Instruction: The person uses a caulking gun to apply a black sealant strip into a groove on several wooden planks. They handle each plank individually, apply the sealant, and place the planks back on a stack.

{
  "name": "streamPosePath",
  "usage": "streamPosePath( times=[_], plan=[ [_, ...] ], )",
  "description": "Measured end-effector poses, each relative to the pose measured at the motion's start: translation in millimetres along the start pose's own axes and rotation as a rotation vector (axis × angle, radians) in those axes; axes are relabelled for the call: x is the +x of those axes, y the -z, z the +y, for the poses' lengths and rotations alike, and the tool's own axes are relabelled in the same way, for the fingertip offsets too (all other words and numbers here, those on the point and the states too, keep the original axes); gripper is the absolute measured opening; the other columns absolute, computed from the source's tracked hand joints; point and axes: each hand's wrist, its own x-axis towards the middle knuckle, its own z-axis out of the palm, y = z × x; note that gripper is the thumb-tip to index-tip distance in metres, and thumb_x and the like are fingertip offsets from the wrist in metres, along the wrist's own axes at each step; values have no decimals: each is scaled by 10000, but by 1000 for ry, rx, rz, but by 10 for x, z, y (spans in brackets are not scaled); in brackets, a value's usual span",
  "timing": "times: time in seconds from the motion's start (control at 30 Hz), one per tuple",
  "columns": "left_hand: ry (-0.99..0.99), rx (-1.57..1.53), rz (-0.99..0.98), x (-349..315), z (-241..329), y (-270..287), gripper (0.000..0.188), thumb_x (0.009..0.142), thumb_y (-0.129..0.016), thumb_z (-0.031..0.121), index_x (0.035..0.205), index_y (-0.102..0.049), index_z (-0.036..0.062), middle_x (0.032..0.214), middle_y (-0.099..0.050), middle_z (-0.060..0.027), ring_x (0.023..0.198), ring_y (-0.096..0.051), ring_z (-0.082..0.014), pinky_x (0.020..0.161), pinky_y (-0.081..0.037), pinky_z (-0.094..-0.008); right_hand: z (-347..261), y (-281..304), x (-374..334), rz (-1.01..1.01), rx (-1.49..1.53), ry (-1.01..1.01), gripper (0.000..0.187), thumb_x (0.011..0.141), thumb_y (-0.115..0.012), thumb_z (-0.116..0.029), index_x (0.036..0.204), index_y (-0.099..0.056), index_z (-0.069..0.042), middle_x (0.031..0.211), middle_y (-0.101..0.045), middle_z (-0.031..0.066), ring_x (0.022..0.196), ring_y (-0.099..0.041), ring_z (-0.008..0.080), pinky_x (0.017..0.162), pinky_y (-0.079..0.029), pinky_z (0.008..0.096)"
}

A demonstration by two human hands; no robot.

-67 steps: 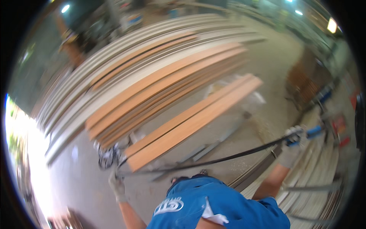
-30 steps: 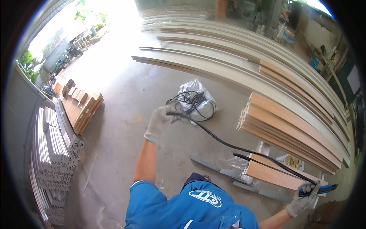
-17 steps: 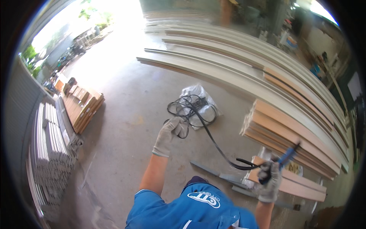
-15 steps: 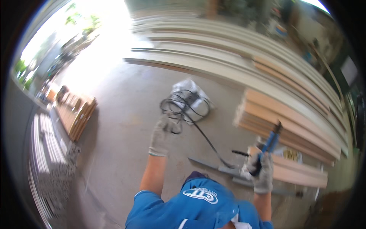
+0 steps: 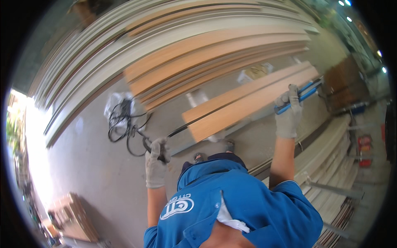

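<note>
My left hand (image 5: pixel 157 155), in a pale work glove, is closed on a black cable (image 5: pixel 145 142) in front of my body. The cable joins a loose black coil (image 5: pixel 120 113) that lies against a clear plastic bag (image 5: pixel 112 102) on the floor. My right hand (image 5: pixel 290 103), also gloved, is raised over the end of two light wood planks (image 5: pixel 252 99). It grips a long blue-handled tool (image 5: pixel 308 94), whose exact kind I cannot make out. A thin dark line runs between the two planks; whether it is cable or a gap, I cannot tell.
Long stacked boards (image 5: pixel 219 45) spread across the far side. A white packet (image 5: pixel 255 72) lies between stacks. Further right stand a brown box (image 5: pixel 346 82) and a rack of pale boards (image 5: pixel 331 153). Bundled cartons (image 5: pixel 71 217) sit at the lower left. My feet (image 5: pixel 230 145) are on the floor behind the planks.
My view has turned to the right, so the boards and cable coil appear further left. The left hand has drawn in toward my body. The blue-handled tool stays in my right hand.
</note>
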Motion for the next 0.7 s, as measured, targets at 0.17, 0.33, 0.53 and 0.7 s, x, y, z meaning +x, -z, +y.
streamPosePath(
  times=[0.17, 0.33, 0.53, 0.7],
  plan=[
    [-36, 364, -106, 120, -169, -333, 633, 933, -654, 590, 1096, -688, -21, 691, -605, -34, 516, -498, -91, 491, -360, -245, 236, 1005, 543, 390, -34, 88, 257, 978, -704, -271, 1158, -613, -110, 972, -669, 22, 839, -651, 139, 730, -515, 276],
    [-31, 465, 32, 182, -239, -600, 688, 849, -699, 671, 1005, -704, 1, 579, -542, 14, 503, -490, -85, 470, -342, -241, 531, 1661, 1023, 373, -344, -6, 566, 996, -670, -349, 1431, -509, -25, 1293, -612, 61, 994, -654, 191, 879, -538, 353],
    [-25, 396, 121, 220, -305, -952, 500, 805, -841, 474, 956, -708, 17, 703, -591, 43, 543, -489, -53, 470, -364, -218, 577, 2064, 1713, 250, -342, 12, 587, 981, -681, -285, 1496, -476, -91, 1400, -545, 72, 1227, -550, 222, 1063, -440, 359],
    [-71, 317, 310, 47, -233, -1263, 421, 797, -860, 333, 999, -709, -3, 842, -668, -2, 684, -582, -72, 571, -447, -231, 540, 2200, 1993, 106, -196, 13, 650, 913, -726, -173, 1509, -466, -159, 1427, -498, 72, 1266, -527, 248, 1059, -472, 433]
  ],
)
